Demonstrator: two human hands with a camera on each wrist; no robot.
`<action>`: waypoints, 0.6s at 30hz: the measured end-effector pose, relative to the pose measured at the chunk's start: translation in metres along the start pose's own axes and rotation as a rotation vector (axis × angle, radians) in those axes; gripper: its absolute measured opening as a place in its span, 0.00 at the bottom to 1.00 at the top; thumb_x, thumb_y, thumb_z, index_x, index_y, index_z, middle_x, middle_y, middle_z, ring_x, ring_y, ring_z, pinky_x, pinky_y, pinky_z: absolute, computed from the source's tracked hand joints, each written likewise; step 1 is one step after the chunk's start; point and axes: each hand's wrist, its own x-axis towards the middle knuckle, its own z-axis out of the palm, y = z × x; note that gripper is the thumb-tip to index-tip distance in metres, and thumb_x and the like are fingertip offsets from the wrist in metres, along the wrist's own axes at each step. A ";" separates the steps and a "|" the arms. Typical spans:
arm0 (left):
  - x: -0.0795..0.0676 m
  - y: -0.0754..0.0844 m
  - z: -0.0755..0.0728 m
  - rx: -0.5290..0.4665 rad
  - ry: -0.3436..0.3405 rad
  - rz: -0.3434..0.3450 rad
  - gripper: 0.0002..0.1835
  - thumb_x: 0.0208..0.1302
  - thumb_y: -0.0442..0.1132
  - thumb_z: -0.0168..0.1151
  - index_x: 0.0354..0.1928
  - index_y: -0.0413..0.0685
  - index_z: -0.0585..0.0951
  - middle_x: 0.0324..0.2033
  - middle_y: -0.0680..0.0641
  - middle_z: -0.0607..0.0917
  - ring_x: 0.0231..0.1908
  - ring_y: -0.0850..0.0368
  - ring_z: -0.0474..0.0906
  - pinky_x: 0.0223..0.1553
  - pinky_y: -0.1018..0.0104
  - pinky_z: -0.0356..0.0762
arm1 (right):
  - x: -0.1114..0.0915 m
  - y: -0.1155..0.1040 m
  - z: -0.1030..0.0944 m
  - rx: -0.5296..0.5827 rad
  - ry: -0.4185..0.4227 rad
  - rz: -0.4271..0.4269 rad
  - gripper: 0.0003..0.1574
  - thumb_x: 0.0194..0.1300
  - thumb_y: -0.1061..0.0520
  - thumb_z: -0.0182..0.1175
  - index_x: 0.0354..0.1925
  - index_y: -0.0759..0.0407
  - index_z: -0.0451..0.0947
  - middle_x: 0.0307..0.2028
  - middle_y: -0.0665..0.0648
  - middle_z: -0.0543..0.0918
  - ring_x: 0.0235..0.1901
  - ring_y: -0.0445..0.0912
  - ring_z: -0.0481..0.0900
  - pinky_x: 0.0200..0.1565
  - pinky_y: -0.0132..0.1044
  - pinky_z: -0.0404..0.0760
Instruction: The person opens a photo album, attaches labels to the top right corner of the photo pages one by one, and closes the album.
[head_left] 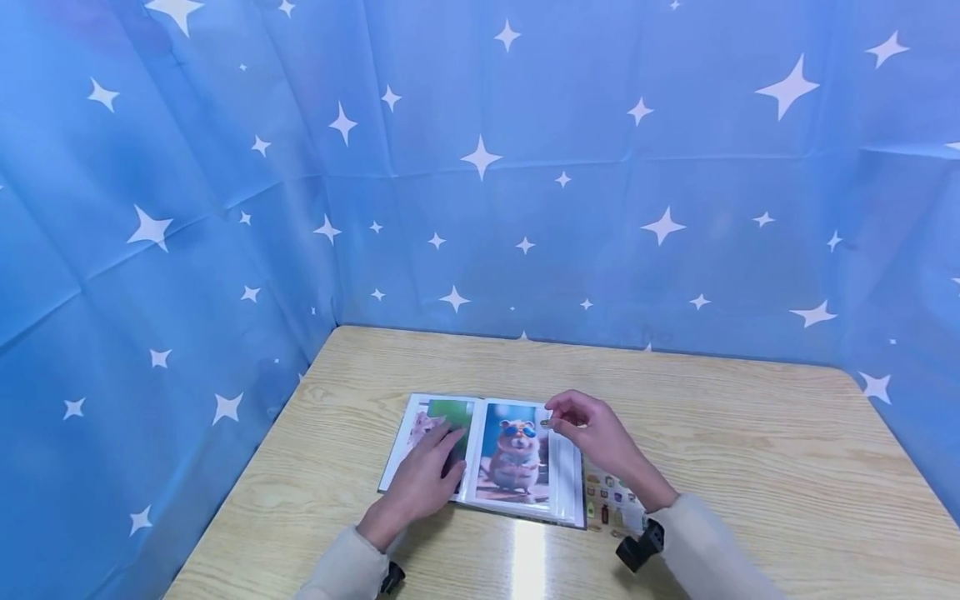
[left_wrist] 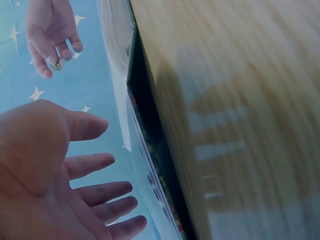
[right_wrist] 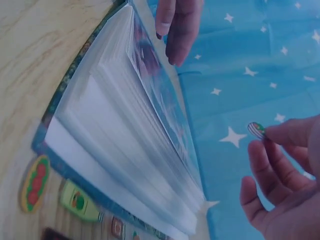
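"What is the right hand [head_left: 596, 429] doing?"

"It is pinching a small striped sticker [right_wrist: 256, 130] at the tips of its thumb and a finger; it is holding it up above the outer side of the right-hand page of the open photo album [head_left: 567, 487]; the photo of a hamster in sunglasses [head_left: 516, 454] is showing on that page."

"And the left hand [head_left: 423, 479]?"

"It is spreading its fingers, well opened and gripping nothing, over the album's left-hand page; it is partly covering a pink and green photo [head_left: 450, 410]; whether the fingertips are touching the page, I cannot tell."

"What else is lying about?"

"Food-shaped stickers [head_left: 605, 512] are lying just beside the album's right edge, under the right forearm; the wooden table [head_left: 765, 467] is bearing everything; a starry blue curtain [head_left: 570, 242] is hanging behind."
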 end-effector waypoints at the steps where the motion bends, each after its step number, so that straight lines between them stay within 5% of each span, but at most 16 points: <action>1: 0.000 -0.001 0.001 0.010 -0.007 -0.001 0.26 0.68 0.41 0.61 0.66 0.38 0.74 0.66 0.32 0.71 0.68 0.37 0.66 0.67 0.45 0.66 | 0.001 0.000 0.001 -0.001 -0.003 -0.001 0.12 0.67 0.68 0.60 0.49 0.64 0.79 0.35 0.55 0.83 0.37 0.59 0.82 0.36 0.32 0.80; 18: -0.004 -0.004 0.002 0.118 -0.161 -0.067 0.31 0.73 0.51 0.52 0.73 0.45 0.66 0.74 0.31 0.56 0.74 0.32 0.48 0.70 0.33 0.48 | 0.025 -0.005 0.020 0.023 -0.041 0.017 0.11 0.67 0.67 0.60 0.48 0.66 0.79 0.36 0.57 0.83 0.37 0.47 0.81 0.40 0.32 0.81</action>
